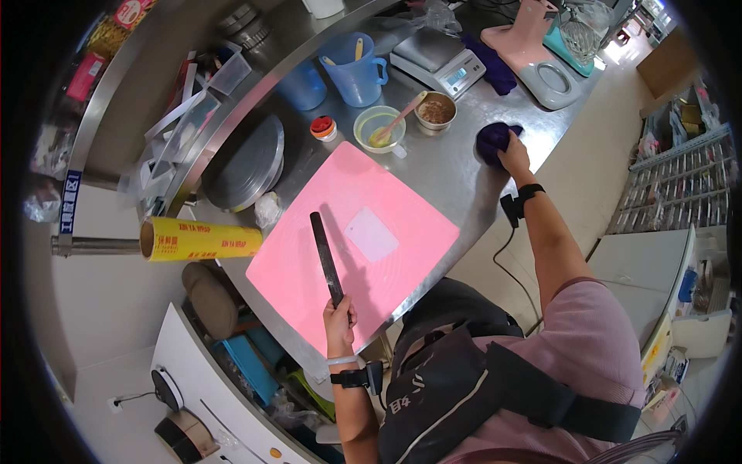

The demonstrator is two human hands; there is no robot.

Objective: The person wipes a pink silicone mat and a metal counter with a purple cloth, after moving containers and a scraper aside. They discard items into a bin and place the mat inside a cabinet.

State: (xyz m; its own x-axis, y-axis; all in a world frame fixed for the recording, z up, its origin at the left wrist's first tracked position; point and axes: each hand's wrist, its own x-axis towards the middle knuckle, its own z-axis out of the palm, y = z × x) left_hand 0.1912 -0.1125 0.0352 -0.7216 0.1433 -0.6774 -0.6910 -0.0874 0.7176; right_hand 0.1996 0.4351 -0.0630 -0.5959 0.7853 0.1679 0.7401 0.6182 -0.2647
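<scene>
My left hand [340, 319] is wrapped round one end of a dark, straight rolling pin [325, 259], which slants up over a pink silicone mat [309, 286] and casts a shadow on it. A pale, flat scraper [372, 233] lies on the mat. Off to the right, my right hand [515, 157] grips a bunched dark purple cloth [495, 141] on the steel table; its fingertips are partly hidden by the cloth.
Beyond the mat stand a bowl with a spatula [379, 127], a metal cup of brown crumbs [436, 110], a red-lidded jar [323, 127], a blue jug [354, 73] and a scale [440, 66]. At left are a round turntable [246, 166] and a yellow film roll [202, 238]. A pink mixer stand [533, 58] sits far right.
</scene>
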